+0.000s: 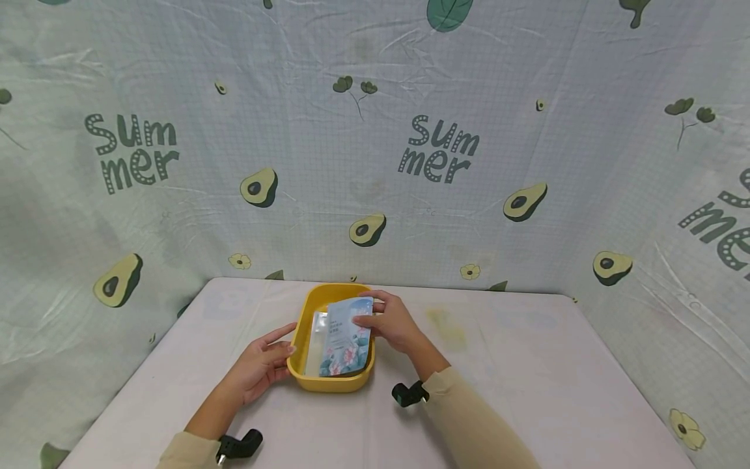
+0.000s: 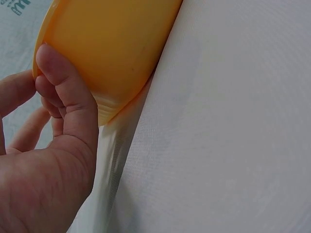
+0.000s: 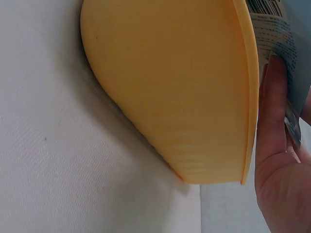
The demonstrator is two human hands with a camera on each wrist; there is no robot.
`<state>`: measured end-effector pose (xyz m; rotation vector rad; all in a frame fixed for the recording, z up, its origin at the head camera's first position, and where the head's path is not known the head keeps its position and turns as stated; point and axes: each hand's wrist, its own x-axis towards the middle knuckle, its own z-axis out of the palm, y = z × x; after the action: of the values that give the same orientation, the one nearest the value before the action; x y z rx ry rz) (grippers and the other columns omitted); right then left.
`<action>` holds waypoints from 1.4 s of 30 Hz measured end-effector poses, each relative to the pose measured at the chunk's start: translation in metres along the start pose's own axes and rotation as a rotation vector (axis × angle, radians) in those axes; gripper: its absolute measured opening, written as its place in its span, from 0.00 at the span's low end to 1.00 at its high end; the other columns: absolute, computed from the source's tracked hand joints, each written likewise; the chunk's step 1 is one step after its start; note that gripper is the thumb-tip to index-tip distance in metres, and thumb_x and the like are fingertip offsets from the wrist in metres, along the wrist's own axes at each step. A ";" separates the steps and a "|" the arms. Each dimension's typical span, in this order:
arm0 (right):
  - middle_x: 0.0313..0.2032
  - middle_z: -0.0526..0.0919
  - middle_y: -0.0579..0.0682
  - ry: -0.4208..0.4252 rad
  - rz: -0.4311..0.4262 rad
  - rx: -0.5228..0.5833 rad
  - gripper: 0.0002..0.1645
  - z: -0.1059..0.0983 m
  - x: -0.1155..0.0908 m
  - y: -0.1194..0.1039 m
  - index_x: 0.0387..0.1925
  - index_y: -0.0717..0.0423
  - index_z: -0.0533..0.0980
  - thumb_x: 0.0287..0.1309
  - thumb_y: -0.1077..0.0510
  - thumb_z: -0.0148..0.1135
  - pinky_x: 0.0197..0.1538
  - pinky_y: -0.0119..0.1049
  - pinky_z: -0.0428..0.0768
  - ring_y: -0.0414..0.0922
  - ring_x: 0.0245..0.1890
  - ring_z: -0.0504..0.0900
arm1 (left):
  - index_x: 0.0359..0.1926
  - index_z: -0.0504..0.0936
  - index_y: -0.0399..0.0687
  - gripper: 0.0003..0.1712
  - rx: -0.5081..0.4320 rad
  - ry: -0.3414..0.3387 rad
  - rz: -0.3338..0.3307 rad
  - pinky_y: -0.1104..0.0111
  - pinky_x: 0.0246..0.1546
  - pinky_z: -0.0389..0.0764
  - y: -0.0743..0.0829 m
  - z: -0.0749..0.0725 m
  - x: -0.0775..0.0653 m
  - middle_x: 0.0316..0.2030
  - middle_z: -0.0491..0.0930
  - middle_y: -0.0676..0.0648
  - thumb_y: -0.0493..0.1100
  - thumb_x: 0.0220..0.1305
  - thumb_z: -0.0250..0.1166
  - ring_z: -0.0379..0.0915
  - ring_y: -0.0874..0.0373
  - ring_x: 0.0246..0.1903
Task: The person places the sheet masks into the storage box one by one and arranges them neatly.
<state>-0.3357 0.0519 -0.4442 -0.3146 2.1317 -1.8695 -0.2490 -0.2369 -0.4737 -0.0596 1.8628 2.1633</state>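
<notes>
A yellow plastic tray [image 1: 330, 385] sits toward the back of the table. My right hand [image 1: 395, 322] pinches a flat blue packet [image 1: 342, 339] with pink flowers at its upper right edge, thumb in front and fingers behind. The packet leans over the inside of the tray, overlapping a flat white packet [image 1: 315, 345] that lies there. In the right wrist view, small print shows on the back of the blue packet [image 3: 274, 39]. My left hand [image 1: 260, 365] touches the tray's left side, with thumb and index fingertips against the wall and rim [image 2: 40, 43].
A pale cloth covers the table [image 1: 498, 378], with a yellowish stain [image 1: 447, 327] to the right of the tray. Behind and at the sides hangs a sheet [image 1: 316, 150] printed with avocados and lettering. Black wrist devices [image 1: 410, 394] sit at both sleeves.
</notes>
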 end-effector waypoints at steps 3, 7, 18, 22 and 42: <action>0.55 0.85 0.57 0.006 0.000 -0.047 0.35 0.005 0.000 -0.002 0.66 0.51 0.74 0.57 0.59 0.75 0.45 0.40 0.89 0.48 0.41 0.87 | 0.81 0.54 0.49 0.41 -0.005 -0.002 -0.002 0.70 0.40 0.87 0.000 0.000 0.000 0.47 0.81 0.48 0.39 0.74 0.61 0.82 0.58 0.37; 0.54 0.85 0.55 0.012 -0.003 -0.100 0.34 0.009 0.001 -0.003 0.65 0.50 0.75 0.57 0.58 0.76 0.45 0.40 0.89 0.48 0.41 0.87 | 0.81 0.54 0.49 0.41 -0.009 -0.004 -0.003 0.70 0.40 0.87 0.000 -0.001 0.000 0.47 0.81 0.48 0.39 0.74 0.62 0.82 0.58 0.37; 0.48 0.80 0.54 0.045 -0.031 -0.310 0.36 0.011 0.002 -0.007 0.66 0.54 0.76 0.56 0.56 0.77 0.43 0.37 0.89 0.47 0.38 0.83 | 0.81 0.54 0.51 0.42 -0.007 -0.004 -0.002 0.69 0.41 0.87 -0.001 -0.002 0.001 0.49 0.81 0.47 0.40 0.73 0.62 0.82 0.57 0.38; 0.49 0.84 0.54 0.074 -0.022 -0.377 0.35 0.010 -0.001 -0.012 0.64 0.55 0.76 0.56 0.55 0.77 0.47 0.38 0.88 0.46 0.39 0.84 | 0.81 0.55 0.51 0.41 -0.010 -0.004 -0.002 0.70 0.40 0.87 -0.001 -0.002 0.001 0.49 0.81 0.48 0.40 0.73 0.62 0.82 0.58 0.37; 0.34 0.79 0.50 0.124 -0.016 -0.493 0.32 0.011 -0.002 -0.018 0.59 0.60 0.80 0.53 0.57 0.79 0.42 0.32 0.84 0.45 0.35 0.77 | 0.81 0.54 0.50 0.41 -0.002 -0.007 0.006 0.69 0.41 0.87 -0.002 -0.002 0.000 0.50 0.81 0.46 0.40 0.73 0.62 0.83 0.57 0.39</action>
<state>-0.3299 0.0398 -0.4279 -0.3223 2.6661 -1.3756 -0.2492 -0.2385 -0.4757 -0.0467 1.8596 2.1668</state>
